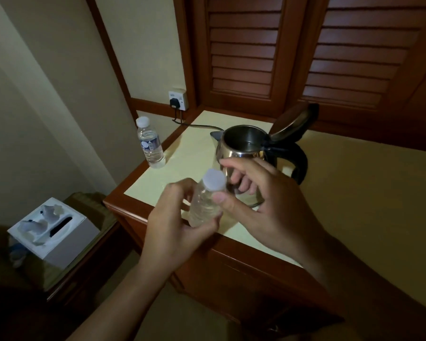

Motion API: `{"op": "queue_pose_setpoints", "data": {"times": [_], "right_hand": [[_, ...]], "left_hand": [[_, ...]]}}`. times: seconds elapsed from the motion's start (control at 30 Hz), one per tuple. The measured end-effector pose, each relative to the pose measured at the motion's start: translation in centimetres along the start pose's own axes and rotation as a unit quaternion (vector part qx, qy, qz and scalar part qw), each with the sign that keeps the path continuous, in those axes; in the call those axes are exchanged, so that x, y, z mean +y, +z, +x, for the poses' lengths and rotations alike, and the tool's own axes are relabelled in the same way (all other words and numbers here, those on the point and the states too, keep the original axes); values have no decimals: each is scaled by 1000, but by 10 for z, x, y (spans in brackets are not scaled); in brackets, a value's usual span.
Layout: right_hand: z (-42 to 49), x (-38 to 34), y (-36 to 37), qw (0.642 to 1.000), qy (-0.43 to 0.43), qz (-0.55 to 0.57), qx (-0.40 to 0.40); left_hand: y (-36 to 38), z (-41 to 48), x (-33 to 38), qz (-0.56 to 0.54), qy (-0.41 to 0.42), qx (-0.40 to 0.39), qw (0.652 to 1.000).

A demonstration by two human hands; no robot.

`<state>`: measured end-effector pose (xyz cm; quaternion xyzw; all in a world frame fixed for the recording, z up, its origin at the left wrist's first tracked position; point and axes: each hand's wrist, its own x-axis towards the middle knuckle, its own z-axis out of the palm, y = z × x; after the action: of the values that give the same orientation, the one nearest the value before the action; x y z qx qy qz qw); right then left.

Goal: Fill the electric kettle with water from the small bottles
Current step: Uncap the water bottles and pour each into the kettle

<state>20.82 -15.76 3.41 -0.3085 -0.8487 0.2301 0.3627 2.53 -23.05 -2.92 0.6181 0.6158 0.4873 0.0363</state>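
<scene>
The person's left hand point(180, 217) grips the lower body of a small bottle point(204, 205), holding it upright and off the tabletop point(182, 153), just in front of the near edge, probably to steady it while the top is unscrewed. The right hand point(263, 203) is cupped round the white cap point(214, 179), with the thumb against the neck just beneath it and the forefinger arched over it. Whether the fingers behind already squeeze the cap cannot be told. The cap is still on, so no pouring from this bottle has begun. The electric kettle point(241, 153) stands on the tabletop just behind the hands. Its lid point(293, 121) is tipped back and its mouth is wide open to receive water, and little can be made out inside. A second bottle point(151, 146), capped and apparently full, stands upright at the tabletop's left edge, near enough to the drop that a careless sweep could knock it off. Between that bottle and the kettle lies bare surface, giving room to tilt the held bottle over the mouth. The kettle's cord point(197, 126) runs back to a wall socket point(178, 100), well out of the way.
</scene>
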Motion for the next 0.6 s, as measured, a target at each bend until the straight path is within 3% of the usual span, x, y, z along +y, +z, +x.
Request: {"op": "queue_pose_setpoints", "data": {"times": [0.23, 0.47, 0.6], "right_hand": [[-5, 0, -38, 992, -27, -120, 2], [-13, 4, -78, 979, -86, -164, -90], [-16, 6, -92, 980, -96, -116, -129]], "left_hand": [[9, 4, 25, -64, 36, -122, 990], [17, 20, 30, -153, 27, -246, 957], [15, 29, 31, -201, 5, -312, 928]]}}
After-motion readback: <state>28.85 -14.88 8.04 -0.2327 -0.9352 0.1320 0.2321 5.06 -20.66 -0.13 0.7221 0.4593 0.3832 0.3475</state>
